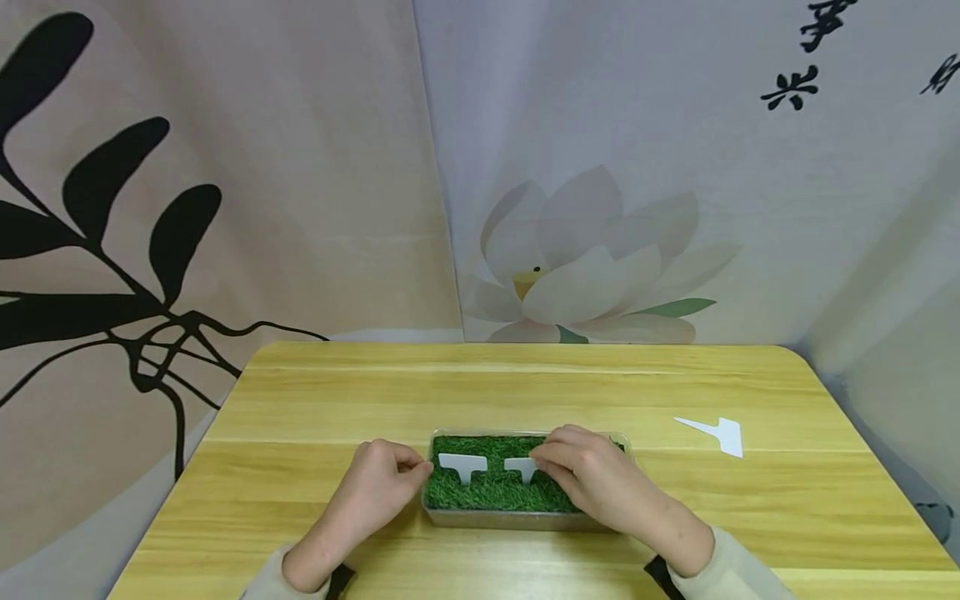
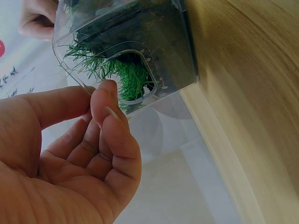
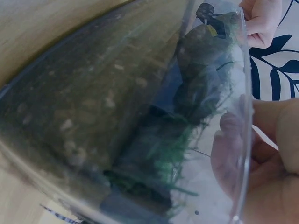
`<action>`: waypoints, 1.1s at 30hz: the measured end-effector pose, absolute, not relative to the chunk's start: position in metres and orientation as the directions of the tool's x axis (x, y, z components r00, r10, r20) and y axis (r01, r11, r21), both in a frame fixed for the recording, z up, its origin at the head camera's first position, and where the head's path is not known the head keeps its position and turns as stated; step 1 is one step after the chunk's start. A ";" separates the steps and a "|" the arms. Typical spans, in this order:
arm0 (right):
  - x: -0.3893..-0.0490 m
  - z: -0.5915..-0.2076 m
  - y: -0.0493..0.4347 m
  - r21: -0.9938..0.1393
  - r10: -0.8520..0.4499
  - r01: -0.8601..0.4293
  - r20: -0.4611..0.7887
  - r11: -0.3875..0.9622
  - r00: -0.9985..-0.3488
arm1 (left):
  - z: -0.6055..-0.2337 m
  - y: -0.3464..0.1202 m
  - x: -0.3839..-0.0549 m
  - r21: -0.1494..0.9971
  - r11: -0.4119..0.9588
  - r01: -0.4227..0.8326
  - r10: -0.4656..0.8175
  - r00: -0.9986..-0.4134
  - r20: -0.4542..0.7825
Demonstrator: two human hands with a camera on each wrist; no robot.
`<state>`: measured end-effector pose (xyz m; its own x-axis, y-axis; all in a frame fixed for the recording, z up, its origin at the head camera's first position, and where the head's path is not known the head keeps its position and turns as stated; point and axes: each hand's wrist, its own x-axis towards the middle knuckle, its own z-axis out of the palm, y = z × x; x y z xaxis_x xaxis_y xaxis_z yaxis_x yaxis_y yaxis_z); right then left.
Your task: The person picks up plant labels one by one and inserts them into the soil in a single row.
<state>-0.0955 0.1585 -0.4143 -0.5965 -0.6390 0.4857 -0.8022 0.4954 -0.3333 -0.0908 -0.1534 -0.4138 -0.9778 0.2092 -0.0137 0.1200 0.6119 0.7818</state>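
A clear plastic box (image 1: 517, 521) filled with green artificial grass (image 1: 495, 498) stands near the table's front. Two white T-shaped plant labels stand upright in the grass: a left label (image 1: 462, 463) and a right label (image 1: 519, 467). My right hand (image 1: 596, 475) reaches over the box and pinches the right label's right end. Through the clear wall in the right wrist view, some fingers (image 3: 229, 154) show inside the rim. At the box's left end, my left hand (image 1: 382, 483) pinches the rim between thumb and forefinger, also seen in the left wrist view.
Another white T-shaped label (image 1: 722, 435) lies flat on the wooden table (image 1: 360, 392), right of and behind the box. Behind the table hangs a printed cloth (image 1: 337, 167) with leaves and a lotus.
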 end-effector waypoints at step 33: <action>-0.099 -0.375 0.228 -0.390 -0.234 -0.501 0.558 0.772 -0.796 | -0.414 -0.154 -0.090 0.780 0.614 0.121 0.209 -0.978 -0.012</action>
